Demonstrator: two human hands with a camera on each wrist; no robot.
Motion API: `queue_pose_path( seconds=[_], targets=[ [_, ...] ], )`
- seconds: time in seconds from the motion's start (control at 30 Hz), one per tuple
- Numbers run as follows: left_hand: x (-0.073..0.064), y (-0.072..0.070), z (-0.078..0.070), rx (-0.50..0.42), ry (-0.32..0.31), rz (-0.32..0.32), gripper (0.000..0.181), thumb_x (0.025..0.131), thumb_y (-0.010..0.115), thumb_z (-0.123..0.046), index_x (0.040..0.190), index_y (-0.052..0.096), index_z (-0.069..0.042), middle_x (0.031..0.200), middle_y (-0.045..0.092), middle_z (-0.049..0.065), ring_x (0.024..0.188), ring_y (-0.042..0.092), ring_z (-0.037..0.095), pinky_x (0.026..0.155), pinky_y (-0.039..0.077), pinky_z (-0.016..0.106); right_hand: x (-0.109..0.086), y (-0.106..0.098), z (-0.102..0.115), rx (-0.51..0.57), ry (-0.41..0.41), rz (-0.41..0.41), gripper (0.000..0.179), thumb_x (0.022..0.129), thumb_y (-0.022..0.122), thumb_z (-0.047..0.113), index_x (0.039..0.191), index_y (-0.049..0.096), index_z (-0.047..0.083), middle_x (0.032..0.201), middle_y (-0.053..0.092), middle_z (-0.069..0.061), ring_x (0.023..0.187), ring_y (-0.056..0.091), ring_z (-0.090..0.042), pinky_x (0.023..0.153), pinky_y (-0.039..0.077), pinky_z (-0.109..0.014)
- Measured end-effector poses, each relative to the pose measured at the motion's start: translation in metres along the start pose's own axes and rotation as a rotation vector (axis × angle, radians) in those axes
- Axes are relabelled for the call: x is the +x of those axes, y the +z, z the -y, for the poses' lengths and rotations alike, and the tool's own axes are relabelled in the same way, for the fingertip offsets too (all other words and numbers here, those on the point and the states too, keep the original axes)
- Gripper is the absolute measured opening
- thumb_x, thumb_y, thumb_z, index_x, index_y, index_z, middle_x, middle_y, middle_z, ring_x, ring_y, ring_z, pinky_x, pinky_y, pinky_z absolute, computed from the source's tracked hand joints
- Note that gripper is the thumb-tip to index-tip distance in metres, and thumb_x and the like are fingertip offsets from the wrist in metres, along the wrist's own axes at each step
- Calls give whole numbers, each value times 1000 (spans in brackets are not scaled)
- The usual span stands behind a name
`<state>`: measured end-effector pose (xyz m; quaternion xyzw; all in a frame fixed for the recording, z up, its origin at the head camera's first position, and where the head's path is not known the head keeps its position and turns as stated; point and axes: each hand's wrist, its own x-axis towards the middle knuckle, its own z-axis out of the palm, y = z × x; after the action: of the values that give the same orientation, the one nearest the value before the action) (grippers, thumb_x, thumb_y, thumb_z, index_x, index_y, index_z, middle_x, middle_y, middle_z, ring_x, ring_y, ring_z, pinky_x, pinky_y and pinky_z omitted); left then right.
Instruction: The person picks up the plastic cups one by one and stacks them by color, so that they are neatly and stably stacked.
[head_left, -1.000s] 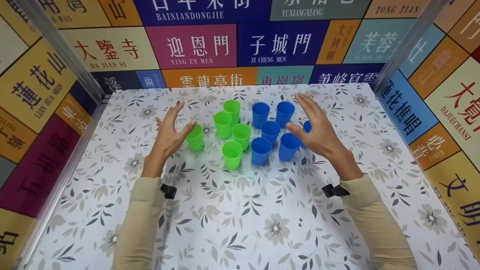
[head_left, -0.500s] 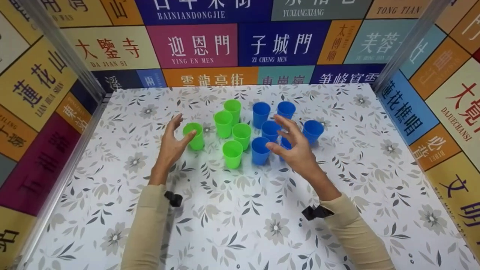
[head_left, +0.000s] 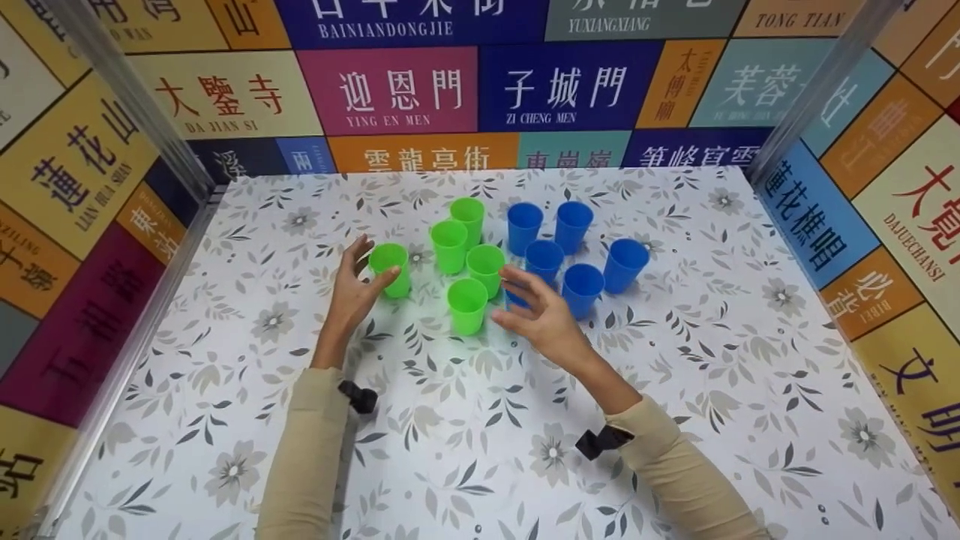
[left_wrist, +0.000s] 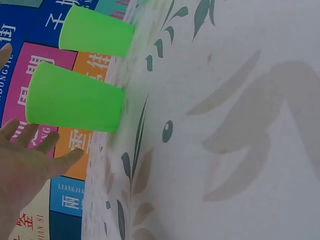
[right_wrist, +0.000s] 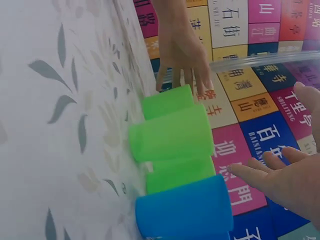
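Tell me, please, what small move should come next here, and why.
Probably curl the left hand round the leftmost green cup: in the head view the hand is right beside it, and the left wrist view shows its fingers spread, gripping nothing, so a slight inward close seems the natural step.

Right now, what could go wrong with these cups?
The left hand is close beside the leftmost green cup; a nudge might tip it. The right hand partly hides a blue cup in the head view, so it could be bumped unseen. The cups cluster closely; one falling might topple neighbours.
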<state>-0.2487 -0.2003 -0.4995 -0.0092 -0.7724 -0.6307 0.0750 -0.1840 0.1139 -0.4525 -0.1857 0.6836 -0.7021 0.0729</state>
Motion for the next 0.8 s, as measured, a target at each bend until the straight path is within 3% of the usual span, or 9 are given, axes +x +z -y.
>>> queue_pose_path(
  seconds=[0.2, 0.33, 0.57, 0.8],
  targets=[
    [5, 3, 0, -93, -44, 8, 85, 90, 74, -13, 158, 23, -5, 160, 34, 19, 151, 30, 36, 123, 30, 47, 1, 9, -7, -80, 77, 66, 84, 90, 76, 16, 157, 27, 3, 165, 26, -15, 154, 25, -32, 122, 28, -56],
    [6, 5, -2, -97, -63, 8, 87, 88, 75, -12, 158, 24, -7, 160, 34, 17, 152, 28, 34, 123, 31, 45, 4, 14, -10, -171, 109, 69, 86, 91, 75, 23, 159, 25, 8, 166, 26, -8, 155, 23, -27, 123, 28, -51],
    [7, 5, -1, -30, -100, 24, 89, 87, 78, -18, 158, 25, -9, 161, 34, 13, 153, 28, 31, 124, 30, 44, 9, 27, -21, -233, 159, 14, 95, 86, 80, 30, 160, 23, 11, 167, 23, -7, 155, 24, -27, 125, 24, -49],
    [9, 5, 4, -46, -119, 32, 86, 89, 77, -18, 158, 26, -8, 163, 31, 14, 154, 26, 32, 124, 29, 43, 16, 36, -30, -267, 173, -34, 95, 86, 80, 26, 160, 22, 9, 166, 24, -11, 152, 28, -35, 124, 27, -51]
  ],
)
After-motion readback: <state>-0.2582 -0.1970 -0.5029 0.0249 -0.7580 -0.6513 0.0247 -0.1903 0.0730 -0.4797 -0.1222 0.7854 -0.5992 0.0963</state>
